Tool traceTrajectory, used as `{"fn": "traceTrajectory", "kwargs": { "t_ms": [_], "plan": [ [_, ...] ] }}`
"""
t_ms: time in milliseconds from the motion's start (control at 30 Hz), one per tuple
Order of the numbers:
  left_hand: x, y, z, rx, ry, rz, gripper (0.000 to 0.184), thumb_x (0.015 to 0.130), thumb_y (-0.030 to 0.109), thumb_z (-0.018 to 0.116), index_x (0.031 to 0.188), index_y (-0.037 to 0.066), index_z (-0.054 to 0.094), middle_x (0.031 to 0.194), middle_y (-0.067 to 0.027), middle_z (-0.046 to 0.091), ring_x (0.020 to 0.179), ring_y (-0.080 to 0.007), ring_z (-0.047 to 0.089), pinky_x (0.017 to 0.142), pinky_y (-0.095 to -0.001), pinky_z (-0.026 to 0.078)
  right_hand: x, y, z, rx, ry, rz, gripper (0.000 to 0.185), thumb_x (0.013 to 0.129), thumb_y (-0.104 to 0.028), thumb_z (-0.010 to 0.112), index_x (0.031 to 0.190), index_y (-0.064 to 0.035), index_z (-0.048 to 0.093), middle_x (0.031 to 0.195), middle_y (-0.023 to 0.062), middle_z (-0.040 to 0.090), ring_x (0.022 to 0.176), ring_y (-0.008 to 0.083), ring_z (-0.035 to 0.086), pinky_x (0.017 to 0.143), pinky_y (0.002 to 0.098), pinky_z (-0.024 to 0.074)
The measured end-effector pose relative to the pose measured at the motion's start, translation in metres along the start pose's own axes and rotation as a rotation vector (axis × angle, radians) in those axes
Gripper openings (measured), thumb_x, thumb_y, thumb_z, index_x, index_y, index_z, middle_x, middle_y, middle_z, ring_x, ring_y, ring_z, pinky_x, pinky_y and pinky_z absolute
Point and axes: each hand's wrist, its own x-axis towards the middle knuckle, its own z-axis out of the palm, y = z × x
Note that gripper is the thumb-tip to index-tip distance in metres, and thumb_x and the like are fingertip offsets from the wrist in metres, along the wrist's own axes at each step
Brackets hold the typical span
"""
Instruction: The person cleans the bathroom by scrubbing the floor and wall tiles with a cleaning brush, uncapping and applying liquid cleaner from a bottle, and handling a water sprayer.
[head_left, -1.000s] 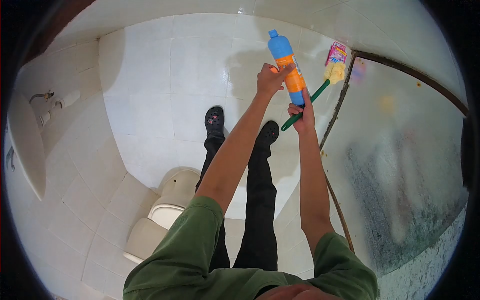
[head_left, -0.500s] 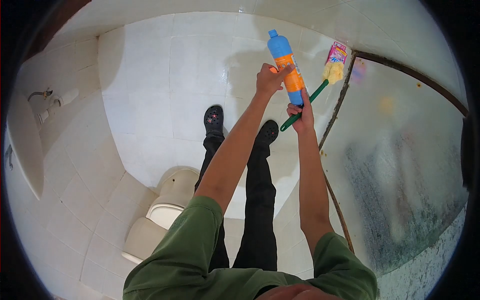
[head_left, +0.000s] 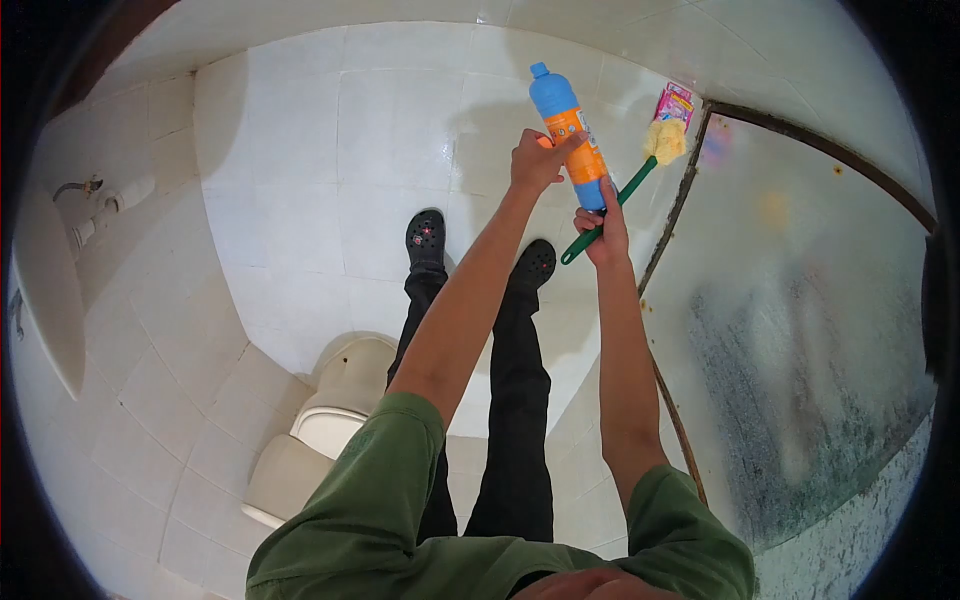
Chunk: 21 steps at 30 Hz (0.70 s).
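Observation:
A blue bottle (head_left: 554,95) with an orange label leans up and to the left in front of me. My left hand (head_left: 538,163) is at its left side, with thumb and finger against the label. A small orange piece (head_left: 545,142) shows at those fingers; what it is I cannot tell. Lower down, my right hand (head_left: 604,232) grips the bottle's base, together with the green handle of a brush (head_left: 637,180). This brush has a fluffy yellow head (head_left: 665,142) pointing up and right.
A pink packet (head_left: 675,102) lies just beyond the yellow head. On the right stands a dark-framed, stained glass panel (head_left: 800,330). A toilet (head_left: 300,460) is at lower left, a basin (head_left: 50,290) at far left. My black clogs (head_left: 427,235) stand on white floor tiles (head_left: 390,130).
The bottle's top has tilted slightly to the left. Both hands keep nearly the same places, and the green-handled brush stays in my right hand.

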Motion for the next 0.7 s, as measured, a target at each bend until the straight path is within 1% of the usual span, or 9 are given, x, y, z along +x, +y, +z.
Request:
{"fn": "traceTrajectory", "kwargs": {
  "t_ms": [200, 300, 333, 433, 533, 633, 700],
  "plan": [
    [0.001, -0.005, 0.0, 0.008, -0.007, 0.003, 0.08, 0.065, 0.059, 0.087, 0.101, -0.004, 0.052, 0.086, -0.0136, 0.067, 0.072, -0.0191, 0.071, 0.053, -0.0298, 0.061, 0.0, 0.001, -0.002, -0.006, 0.002, 0.005, 0.029, 0.094, -0.032, 0.07, 0.114, -0.0192, 0.052, 0.083, -0.0046, 0.051, 0.046, 0.0026, 0.034, 0.043, 0.0183, 0.03],
    [0.001, -0.005, 0.0, 0.007, -0.011, 0.005, 0.08, 0.065, 0.058, 0.087, 0.101, -0.003, 0.052, 0.087, -0.0141, 0.067, 0.073, -0.0195, 0.071, 0.054, -0.0299, 0.061, -0.002, 0.0, 0.002, 0.003, 0.01, 0.007, 0.027, 0.093, -0.031, 0.072, 0.11, -0.0205, 0.054, 0.078, -0.0049, 0.047, 0.047, 0.0026, 0.035, 0.043, 0.0175, 0.0302],
    [-0.002, 0.0, -0.002, 0.007, -0.011, 0.004, 0.08, 0.065, 0.058, 0.087, 0.102, -0.003, 0.052, 0.088, -0.0144, 0.067, 0.073, -0.0196, 0.071, 0.054, -0.0298, 0.061, -0.003, 0.001, 0.002, -0.008, 0.01, 0.0, 0.027, 0.093, -0.031, 0.072, 0.112, -0.0208, 0.054, 0.079, -0.0047, 0.048, 0.047, 0.0026, 0.035, 0.043, 0.0176, 0.0302],
    [-0.01, 0.016, -0.005, 0.04, -0.056, -0.069, 0.075, 0.074, 0.05, 0.085, 0.111, -0.003, 0.046, 0.104, -0.0192, 0.064, 0.093, -0.0235, 0.071, 0.069, -0.0356, 0.064, -0.005, 0.003, 0.0, -0.046, 0.004, -0.028, 0.031, 0.094, -0.03, 0.071, 0.116, -0.0207, 0.052, 0.082, -0.0041, 0.049, 0.048, 0.0028, 0.035, 0.044, 0.0183, 0.0301],
    [-0.006, 0.01, -0.001, -0.129, -0.041, -0.025, 0.081, 0.073, 0.044, 0.088, 0.117, -0.002, 0.039, 0.104, -0.0185, 0.062, 0.096, -0.0227, 0.069, 0.073, -0.0353, 0.062, -0.008, 0.009, -0.008, -0.098, -0.008, -0.059, 0.036, 0.094, -0.029, 0.071, 0.12, -0.0194, 0.047, 0.084, -0.0035, 0.05, 0.048, 0.0033, 0.035, 0.045, 0.0192, 0.0302],
    [0.001, -0.008, -0.003, -0.05, -0.066, 0.086, 0.082, 0.071, 0.036, 0.091, 0.117, -0.001, 0.034, 0.103, -0.0162, 0.06, 0.096, -0.0199, 0.067, 0.076, -0.0341, 0.06, -0.011, 0.014, -0.017, -0.183, 0.0, -0.045, 0.04, 0.094, -0.027, 0.071, 0.124, -0.0194, 0.045, 0.082, -0.0037, 0.048, 0.049, 0.0037, 0.035, 0.045, 0.0202, 0.0305],
    [-0.004, -0.019, -0.01, -0.013, -0.022, 0.143, 0.079, 0.07, 0.031, 0.092, 0.114, 0.001, 0.034, 0.103, -0.0146, 0.059, 0.093, -0.018, 0.065, 0.076, -0.0327, 0.059, -0.018, 0.016, -0.018, -0.298, 0.031, -0.022, 0.044, 0.094, -0.026, 0.071, 0.128, -0.0197, 0.044, 0.08, -0.0039, 0.046, 0.05, 0.004, 0.035, 0.045, 0.0208, 0.0303]
  ]
}}
